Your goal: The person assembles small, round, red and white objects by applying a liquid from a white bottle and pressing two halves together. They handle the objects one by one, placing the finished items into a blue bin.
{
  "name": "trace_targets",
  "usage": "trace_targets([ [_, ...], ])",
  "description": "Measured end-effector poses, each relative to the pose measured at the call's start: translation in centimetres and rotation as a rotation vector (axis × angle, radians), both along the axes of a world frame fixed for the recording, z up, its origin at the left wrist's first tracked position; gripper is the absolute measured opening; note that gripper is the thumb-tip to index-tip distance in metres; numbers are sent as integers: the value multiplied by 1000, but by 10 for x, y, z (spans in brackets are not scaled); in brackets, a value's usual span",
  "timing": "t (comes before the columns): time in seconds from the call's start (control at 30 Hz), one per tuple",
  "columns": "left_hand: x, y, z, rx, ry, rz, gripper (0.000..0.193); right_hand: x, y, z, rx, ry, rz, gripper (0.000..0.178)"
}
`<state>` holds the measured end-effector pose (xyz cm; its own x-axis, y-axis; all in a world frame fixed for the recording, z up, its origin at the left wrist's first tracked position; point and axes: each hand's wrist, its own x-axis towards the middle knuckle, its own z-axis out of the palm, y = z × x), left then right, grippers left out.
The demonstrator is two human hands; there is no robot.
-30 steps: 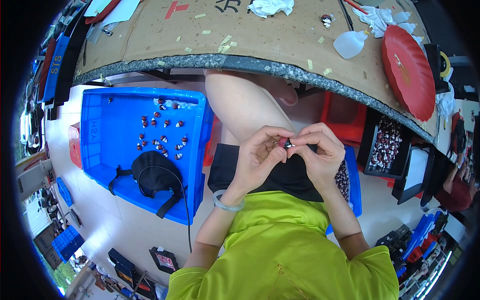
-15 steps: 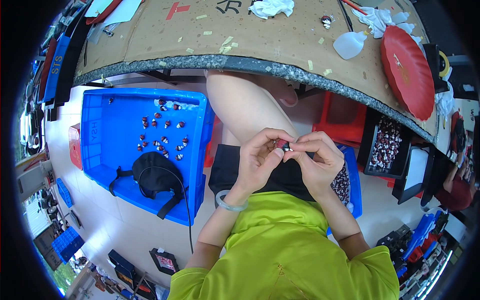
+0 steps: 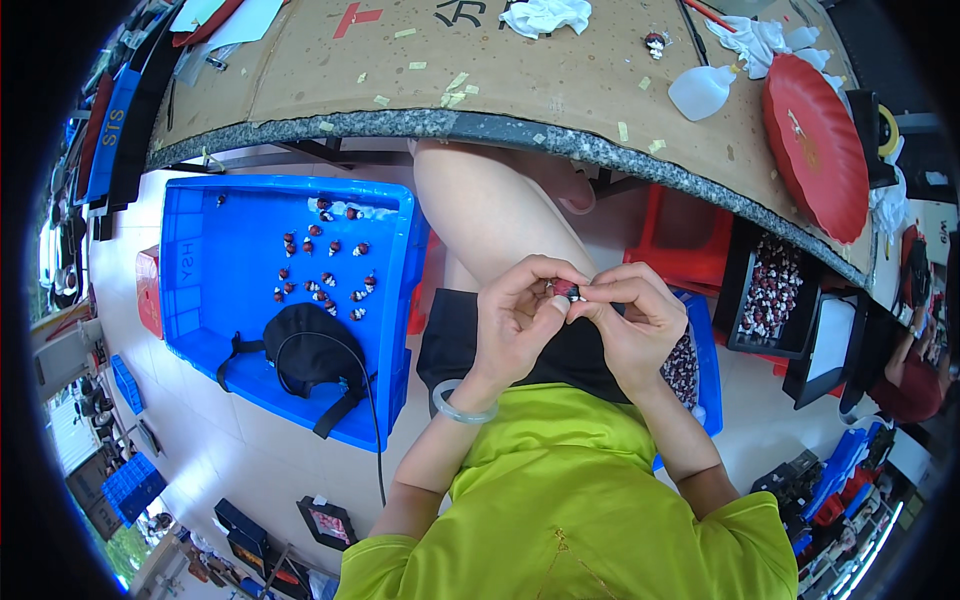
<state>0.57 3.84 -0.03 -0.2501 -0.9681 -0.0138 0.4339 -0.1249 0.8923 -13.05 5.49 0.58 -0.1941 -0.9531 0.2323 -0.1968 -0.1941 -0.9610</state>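
Note:
Above my lap, a small dark-red and white figurine (image 3: 566,289) is pinched between the fingertips of both hands. My left hand (image 3: 522,312), with a pale bangle on its wrist, is closed on the figurine's left side. The thumb and forefinger of my right hand (image 3: 640,312) close on its right side; fingers hide part of it. Similar figurines (image 3: 328,279) lie scattered in a large blue bin (image 3: 225,290) to my left. A black bag (image 3: 312,350) with straps and a cord rests in that bin too.
A cardboard-covered table (image 3: 330,85) stands ahead, bearing a white squeeze bottle (image 3: 702,92), a red scalloped tray (image 3: 815,145), crumpled white cloth (image 3: 545,16) and one figurine (image 3: 655,44). At right are a black tray of figurines (image 3: 770,290), a red stool (image 3: 685,235) and a second blue bin (image 3: 708,360).

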Motion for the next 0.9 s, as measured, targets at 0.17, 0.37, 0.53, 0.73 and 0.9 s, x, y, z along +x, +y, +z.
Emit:
trace_targets([
  [0.17, 0, 0, -2, 0, -12, -5, 26, -1, -2, 1, 29, -51, 22, 18],
  [0.37, 0, -1, 1, -20, -107, 17, 26, -5, -6, -3, 18, -100, 92, 19],
  [0.53, 1, -4, -6, -159, -314, 100, 28, -3, -4, -9, 202, -397, 109, 15],
  [0.73, 3, -4, -6, -247, -387, 91, 27, -1, -5, -9, 217, -483, 131, 13],
  [0.9, 2, -6, 1, -321, -461, 122, 29, -3, -6, -16, 221, -505, 159, 12],
])
